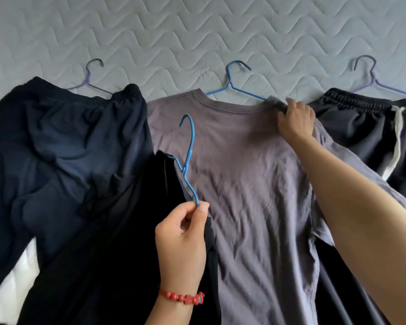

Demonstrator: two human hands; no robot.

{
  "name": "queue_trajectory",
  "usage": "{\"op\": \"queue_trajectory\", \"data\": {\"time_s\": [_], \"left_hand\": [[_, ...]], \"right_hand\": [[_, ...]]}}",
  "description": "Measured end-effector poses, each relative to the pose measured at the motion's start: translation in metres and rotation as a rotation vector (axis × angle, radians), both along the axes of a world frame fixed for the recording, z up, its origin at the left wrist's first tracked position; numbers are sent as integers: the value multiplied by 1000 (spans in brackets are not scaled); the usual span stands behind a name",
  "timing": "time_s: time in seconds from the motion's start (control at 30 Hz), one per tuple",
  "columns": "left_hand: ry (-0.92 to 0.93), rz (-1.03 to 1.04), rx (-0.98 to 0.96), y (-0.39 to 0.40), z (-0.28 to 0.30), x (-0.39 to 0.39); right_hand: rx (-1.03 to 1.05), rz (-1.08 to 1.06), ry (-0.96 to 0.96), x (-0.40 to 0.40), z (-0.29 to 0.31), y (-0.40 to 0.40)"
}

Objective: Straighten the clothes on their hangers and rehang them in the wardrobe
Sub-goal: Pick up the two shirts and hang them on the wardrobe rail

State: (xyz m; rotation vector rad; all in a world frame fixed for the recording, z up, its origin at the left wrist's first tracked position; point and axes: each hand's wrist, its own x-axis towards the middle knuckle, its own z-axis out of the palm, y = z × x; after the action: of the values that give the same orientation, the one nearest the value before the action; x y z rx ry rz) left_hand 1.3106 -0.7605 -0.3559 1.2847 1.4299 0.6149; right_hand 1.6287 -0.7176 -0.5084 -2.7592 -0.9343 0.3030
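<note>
A grey-purple T-shirt (pixel 249 174) lies flat on the bed, with a blue hanger (pixel 232 86) sticking out of its neck. My right hand (pixel 297 120) grips the shirt's right shoulder fabric near the hanger's arm. My left hand (pixel 182 240) pinches the end of a second blue hanger (pixel 188 158), lifted above the shirt. A black garment (pixel 117 242) hangs from that hanger and drapes down to the lower left.
Dark navy shorts (pixel 63 146) on a lilac hanger (pixel 89 78) lie at the left. Black shorts with a white drawstring (pixel 370 127) on another lilac hanger (pixel 373 76) lie at the right. The quilted white mattress (pixel 197 31) stretches beyond them.
</note>
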Motion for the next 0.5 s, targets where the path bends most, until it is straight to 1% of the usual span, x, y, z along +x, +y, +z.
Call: {"op": "queue_trajectory", "data": {"time_s": [0.1, 0.23, 0.3, 0.37, 0.5], "left_hand": [[5, 30, -5, 1, 6, -2], [34, 55, -9, 4, 17, -8], [42, 63, -12, 6, 22, -11], [41, 79, -9, 7, 23, -16], [46, 73, 18, 6, 16, -19]], "right_hand": [[2, 17, 22, -5, 16, 4], [-64, 113, -74, -12, 39, 2], [-80, 83, -69, -11, 47, 3], [-83, 56, -24, -9, 48, 3], [-108, 48, 29, -6, 28, 1]]}}
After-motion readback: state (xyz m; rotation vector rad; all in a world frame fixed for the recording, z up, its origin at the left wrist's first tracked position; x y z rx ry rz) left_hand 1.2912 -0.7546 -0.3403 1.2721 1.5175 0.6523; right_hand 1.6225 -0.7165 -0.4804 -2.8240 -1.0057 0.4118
